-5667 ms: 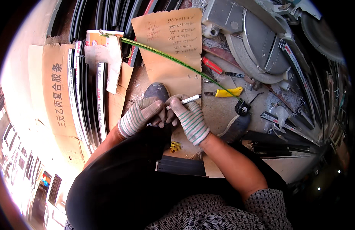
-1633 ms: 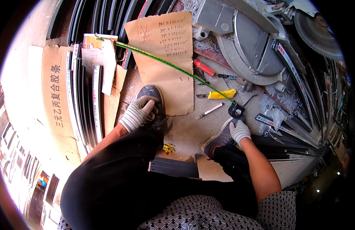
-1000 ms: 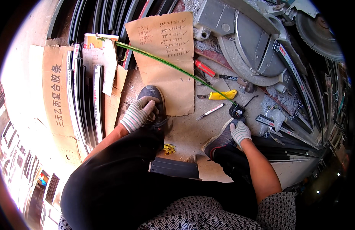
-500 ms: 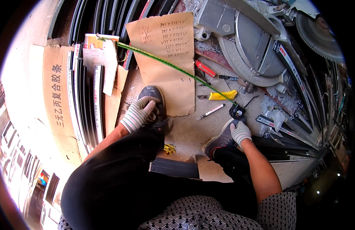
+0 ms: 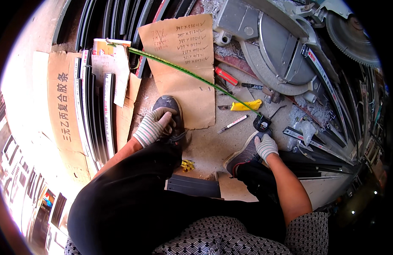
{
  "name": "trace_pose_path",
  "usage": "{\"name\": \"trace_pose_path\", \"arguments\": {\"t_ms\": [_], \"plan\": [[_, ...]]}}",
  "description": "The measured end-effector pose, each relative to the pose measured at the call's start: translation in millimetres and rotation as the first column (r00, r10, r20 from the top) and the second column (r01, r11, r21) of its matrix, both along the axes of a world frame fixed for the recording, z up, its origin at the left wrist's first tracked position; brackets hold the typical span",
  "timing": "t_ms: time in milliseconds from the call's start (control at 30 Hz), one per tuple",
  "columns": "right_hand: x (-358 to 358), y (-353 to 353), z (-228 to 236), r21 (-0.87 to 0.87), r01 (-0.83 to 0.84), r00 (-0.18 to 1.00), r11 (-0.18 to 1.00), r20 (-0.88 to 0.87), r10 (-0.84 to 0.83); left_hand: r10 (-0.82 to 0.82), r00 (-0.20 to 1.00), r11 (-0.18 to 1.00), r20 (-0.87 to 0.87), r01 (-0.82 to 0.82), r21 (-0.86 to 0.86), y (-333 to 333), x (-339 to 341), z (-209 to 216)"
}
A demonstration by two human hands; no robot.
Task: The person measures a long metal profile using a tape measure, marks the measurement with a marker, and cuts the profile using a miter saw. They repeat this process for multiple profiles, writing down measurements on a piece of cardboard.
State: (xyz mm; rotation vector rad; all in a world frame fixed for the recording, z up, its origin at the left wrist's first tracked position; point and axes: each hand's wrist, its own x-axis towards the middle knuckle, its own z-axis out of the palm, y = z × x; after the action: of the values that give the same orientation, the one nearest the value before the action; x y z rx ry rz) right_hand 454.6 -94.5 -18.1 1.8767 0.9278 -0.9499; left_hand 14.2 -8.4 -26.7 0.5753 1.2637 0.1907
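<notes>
Gone from between the gloved hands since the earliest frame, a white marker [image 5: 233, 124] lies on the concrete floor [image 5: 205, 148], and the hands, then together, rest well apart. Left hand [image 5: 154, 126] sits curled above the left shoe [image 5: 166, 102], thumb against fingers; whether it grips anything cannot be told. Right hand [image 5: 265, 146] rests over the right shoe [image 5: 243, 155], thumb stretched forward, its hold likewise unclear.

Just ahead of that thumb lies the black case of a tape measure [image 5: 262, 123], much nearer the right hand than the left. Contact between thumb and case is too tight to judge. From the case, its green blade [image 5: 188, 71] runs out on a long diagonal toward the upper left, passing over a yellow utility knife [image 5: 246, 105] and a cardboard sheet [image 5: 192, 106] bearing handwriting.

Marker and right hand are also near neighbours: the pen lies ahead and to the left of the hand, beyond the right shoe. Its long axis slopes from lower left to upper right, across the line of the blade; which end is the tip cannot be told.
</notes>
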Motion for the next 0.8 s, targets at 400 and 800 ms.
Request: {"name": "trace_pose_path", "arguments": {"t_ms": [400, 800], "plan": [[-0.1, -0.4, -0.1, -0.003, -0.015, 1.0, 1.0, -0.003, 0.015, 0.002, 1.0, 1.0, 0.003, -0.002, 0.01, -1.9, -0.7, -2.7], [-1.8, 2.1, 1.3, -0.009, 0.005, 1.0, 1.0, 0.003, -0.005, 0.008, 1.0, 1.0, -0.002, -0.008, 0.003, -2.4, -1.1, -4.0]]}}
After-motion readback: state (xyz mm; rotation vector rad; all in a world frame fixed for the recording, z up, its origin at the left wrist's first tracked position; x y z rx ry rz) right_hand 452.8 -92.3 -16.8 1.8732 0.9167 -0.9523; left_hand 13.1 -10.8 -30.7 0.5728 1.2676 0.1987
